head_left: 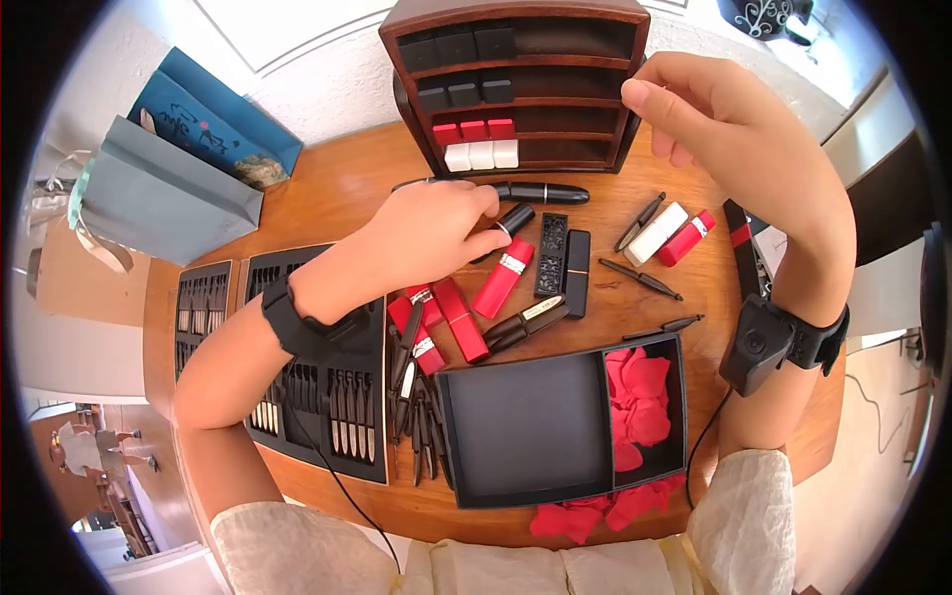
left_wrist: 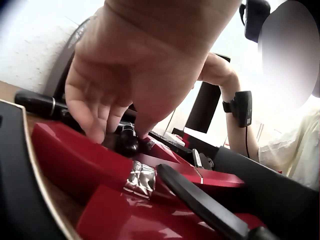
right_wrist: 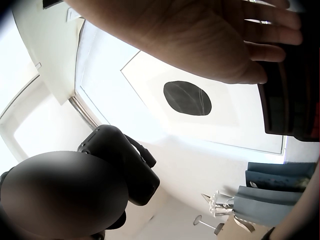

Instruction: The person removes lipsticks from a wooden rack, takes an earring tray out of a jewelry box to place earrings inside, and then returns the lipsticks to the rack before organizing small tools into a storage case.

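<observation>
In front of the dark brown wooden shelf point(head_left: 565, 12), the left hand point(head_left: 416, 226) pinches a glossy black cylindrical tube point(head_left: 517, 219); a slack pinch could send it rolling! Beside the shelf, the right hand point(head_left: 749, 121), fingers loosely apart, could bump it.

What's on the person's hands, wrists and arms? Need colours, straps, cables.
Left hand and right hand: bare, no gloves. Each wrist has a black strap; the right strap carries a boxy black camera with a round lens. A thin black cable runs down near each forearm. Sleeves: loose, cream, ending around the elbows.
</observation>
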Motion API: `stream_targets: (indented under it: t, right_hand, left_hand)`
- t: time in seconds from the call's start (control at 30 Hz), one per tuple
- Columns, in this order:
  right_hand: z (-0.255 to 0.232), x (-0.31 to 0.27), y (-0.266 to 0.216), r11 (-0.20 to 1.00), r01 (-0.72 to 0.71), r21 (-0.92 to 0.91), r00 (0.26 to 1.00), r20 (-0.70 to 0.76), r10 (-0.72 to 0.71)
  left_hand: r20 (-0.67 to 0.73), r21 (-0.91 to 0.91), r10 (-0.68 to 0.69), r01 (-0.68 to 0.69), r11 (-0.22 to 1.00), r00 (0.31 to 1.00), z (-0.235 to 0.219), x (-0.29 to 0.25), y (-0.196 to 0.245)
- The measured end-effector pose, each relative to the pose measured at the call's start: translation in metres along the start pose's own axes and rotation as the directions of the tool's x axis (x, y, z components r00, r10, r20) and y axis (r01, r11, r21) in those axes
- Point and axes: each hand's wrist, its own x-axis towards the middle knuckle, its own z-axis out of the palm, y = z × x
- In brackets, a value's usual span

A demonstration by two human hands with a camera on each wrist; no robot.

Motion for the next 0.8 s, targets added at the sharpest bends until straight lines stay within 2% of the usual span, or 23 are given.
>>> stream_targets:
  t: [0.03,0.07,0.17,0.23,0.33,0.37,0.43,0.47,0.53,0.6,0.67,0.7,0.8]
  right_hand:
    - [0.0,0.0,-0.001,1.0,0.0,0.001,1.0,0.0,0.0]
    - [-0.001,0.0,-0.003,1.0,-0.001,0.002,1.0,0.019,0.001]
    - [-0.001,-0.002,-0.004,1.0,0.001,-0.008,1.0,0.02,-0.001]
    - [-0.003,-0.003,-0.004,1.0,0.006,-0.023,1.0,0.002,-0.006]
    - [-0.004,-0.005,-0.005,1.0,0.016,0.007,1.0,0.006,-0.016]
    - [-0.005,-0.006,-0.008,1.0,-0.008,0.001,1.0,0.0,0.008]
    - [-0.005,-0.006,-0.011,1.0,-0.022,-0.005,1.0,-0.008,0.022]
    - [-0.004,-0.005,-0.01,0.999,-0.025,-0.026,1.0,-0.016,0.025]
    - [-0.005,-0.005,-0.009,0.998,-0.023,-0.05,0.999,-0.026,0.021]
    - [-0.007,-0.005,-0.007,0.993,-0.019,-0.115,1.0,-0.026,0.017]
    - [-0.007,-0.005,-0.006,0.995,-0.023,-0.101,0.999,-0.031,0.02]
    - [-0.007,-0.004,-0.006,0.996,-0.032,-0.085,0.999,-0.034,0.029]
    - [-0.007,-0.004,-0.007,0.996,-0.033,-0.084,0.999,-0.017,0.032]
  left_hand:
    - [0.073,0.02,-0.027,0.026,0.999,0.997,-0.002,0.003,0.001]
    - [0.075,0.021,-0.028,0.026,0.999,0.997,-0.001,0.004,0.0]
    - [0.031,0.123,0.051,-0.055,0.991,0.998,-0.003,0.003,-0.004]
    - [0.143,0.189,0.097,-0.123,0.974,0.985,-0.013,-0.002,-0.005]
    - [0.178,0.25,0.128,-0.171,0.953,0.976,-0.023,-0.008,0.005]
    - [0.175,0.253,0.126,-0.168,0.953,0.977,-0.022,-0.008,0.011]
    - [-0.014,0.221,0.214,-0.205,0.953,0.977,-0.018,-0.001,0.028]
    - [-0.018,0.225,0.21,-0.201,0.953,0.978,-0.015,0.003,0.031]
    - [-0.062,0.237,0.409,-0.384,0.892,0.911,-0.006,0.011,0.031]
    - [-0.038,0.267,0.424,-0.4,0.877,0.905,-0.001,0.017,0.032]
    - [0.065,0.263,0.408,-0.41,0.873,0.911,-0.002,0.02,0.032]
    - [0.021,0.283,0.445,-0.433,0.856,0.895,0.0,0.021,0.03]
    - [0.019,0.302,0.442,-0.427,0.852,0.897,0.001,0.02,0.024]
